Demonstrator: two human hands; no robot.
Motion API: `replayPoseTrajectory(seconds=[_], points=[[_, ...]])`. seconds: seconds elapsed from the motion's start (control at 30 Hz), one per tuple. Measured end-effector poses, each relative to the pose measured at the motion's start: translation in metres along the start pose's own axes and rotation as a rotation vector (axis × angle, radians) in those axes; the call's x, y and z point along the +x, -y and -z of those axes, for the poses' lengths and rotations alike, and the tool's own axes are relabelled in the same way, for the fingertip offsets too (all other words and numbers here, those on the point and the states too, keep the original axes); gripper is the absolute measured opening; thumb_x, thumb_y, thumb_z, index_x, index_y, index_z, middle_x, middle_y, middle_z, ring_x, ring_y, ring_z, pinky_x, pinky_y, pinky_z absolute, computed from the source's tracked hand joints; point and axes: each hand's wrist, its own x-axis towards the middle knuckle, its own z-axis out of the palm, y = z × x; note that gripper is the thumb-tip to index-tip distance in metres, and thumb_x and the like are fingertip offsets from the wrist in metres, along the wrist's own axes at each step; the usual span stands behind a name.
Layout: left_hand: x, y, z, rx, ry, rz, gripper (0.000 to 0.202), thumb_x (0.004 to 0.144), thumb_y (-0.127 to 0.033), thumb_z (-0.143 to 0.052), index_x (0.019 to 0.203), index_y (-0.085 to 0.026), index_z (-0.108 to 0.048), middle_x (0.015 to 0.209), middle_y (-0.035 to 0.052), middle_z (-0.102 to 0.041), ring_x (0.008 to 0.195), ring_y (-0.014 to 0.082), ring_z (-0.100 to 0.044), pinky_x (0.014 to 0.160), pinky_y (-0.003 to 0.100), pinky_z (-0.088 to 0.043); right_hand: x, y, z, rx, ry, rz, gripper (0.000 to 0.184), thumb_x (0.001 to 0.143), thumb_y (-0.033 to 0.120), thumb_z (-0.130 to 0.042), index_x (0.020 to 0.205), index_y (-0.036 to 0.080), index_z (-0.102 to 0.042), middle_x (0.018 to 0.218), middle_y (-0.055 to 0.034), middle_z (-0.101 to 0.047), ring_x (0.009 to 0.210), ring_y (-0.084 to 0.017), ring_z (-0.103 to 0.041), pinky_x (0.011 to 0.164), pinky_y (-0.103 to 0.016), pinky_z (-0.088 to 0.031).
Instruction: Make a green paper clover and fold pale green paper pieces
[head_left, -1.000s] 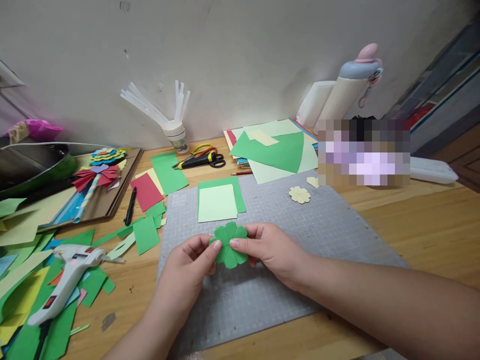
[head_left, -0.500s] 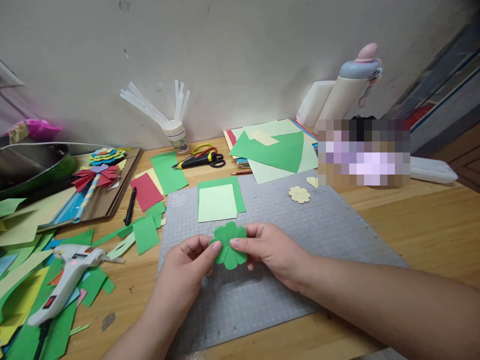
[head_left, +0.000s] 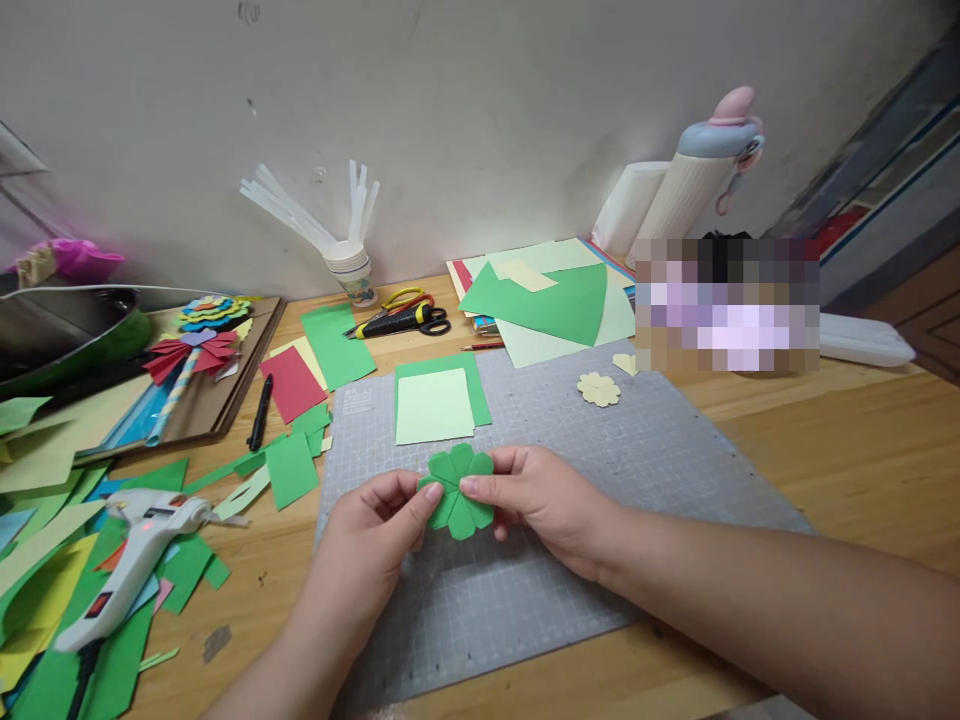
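Observation:
A green paper flower [head_left: 460, 508] with creased, rounded petals is held up over the grey cutting mat [head_left: 540, 590]. My left hand [head_left: 390, 515] pinches its left edge, thumb on top. On the opposite side my right hand [head_left: 536, 500] grips the flower between thumb and fingers, the thumb tip near its centre. Just beyond lies a pale green paper square [head_left: 433, 405] on a larger green sheet [head_left: 481, 390]. A cream paper flower [head_left: 598, 389] and a small cream paper piece [head_left: 625, 364] rest farther right on the mat.
At left, a white glue gun [head_left: 124, 560] lies on coloured paper scraps, with a black pen [head_left: 260, 412] nearby. Scissors [head_left: 433, 320], a cup of straws [head_left: 351, 275] and stacked paper [head_left: 555, 305] stand toward the wall. A tall bottle [head_left: 686, 185] is at back right.

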Motion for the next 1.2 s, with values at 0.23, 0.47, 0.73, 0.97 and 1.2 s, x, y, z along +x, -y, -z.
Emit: replayPoseTrajectory(seconds=[0.23,0.47,0.73,0.97,1.2], points=[[-0.001,-0.002,-0.002,0.021,-0.015,-0.010,0.028,0.069,-0.042,-0.072,0.066,-0.015,-0.063,0.051,-0.0051,-0.048,0.049,0.0073,-0.036,0.047,0.019,-0.027,0.000,0.000,0.000,-0.008,-0.009,0.004,0.034,0.060,0.042,-0.079,0.077,0.014,-0.069,0.068,-0.0007,-0.063,0.059,-0.010,-0.053,0.046,-0.020,-0.038],[-0.001,0.000,-0.003,0.015,-0.008,-0.002,0.032,0.067,-0.045,-0.072,0.062,-0.015,-0.060,0.049,-0.0051,-0.046,0.048,0.0078,-0.035,0.047,0.019,-0.027,0.000,0.000,0.000,-0.019,-0.004,0.003,0.034,0.060,0.043,-0.078,0.075,0.014,-0.068,0.068,-0.0007,-0.062,0.059,-0.010,-0.053,0.047,-0.021,-0.040],[-0.002,0.000,-0.003,-0.028,-0.016,-0.021,0.028,0.068,-0.041,-0.072,0.064,-0.016,-0.060,0.052,-0.0049,-0.050,0.049,0.0075,-0.038,0.048,0.019,-0.029,0.000,-0.001,-0.002,-0.018,-0.013,0.017,0.037,0.060,0.044,-0.079,0.076,0.013,-0.068,0.069,-0.0006,-0.062,0.060,-0.011,-0.053,0.047,-0.021,-0.041],[-0.003,0.001,-0.006,-0.115,0.050,-0.005,0.024,0.064,-0.033,-0.077,0.067,-0.016,-0.061,0.062,-0.0024,-0.062,0.059,0.0095,-0.051,0.056,0.019,-0.038,0.000,-0.003,-0.002,-0.004,-0.037,0.014,0.034,0.060,0.042,-0.079,0.076,0.014,-0.066,0.068,0.0003,-0.062,0.059,-0.011,-0.055,0.050,-0.022,-0.042],[-0.003,0.004,-0.011,-0.174,0.039,-0.020,0.025,0.062,-0.032,-0.078,0.073,-0.016,-0.063,0.073,0.0015,-0.068,0.067,0.0136,-0.059,0.065,0.022,-0.045,-0.003,-0.002,-0.004,0.006,-0.017,0.032,0.030,0.062,0.037,-0.079,0.077,0.013,-0.067,0.069,0.0004,-0.060,0.062,-0.010,-0.053,0.053,-0.022,-0.042]])
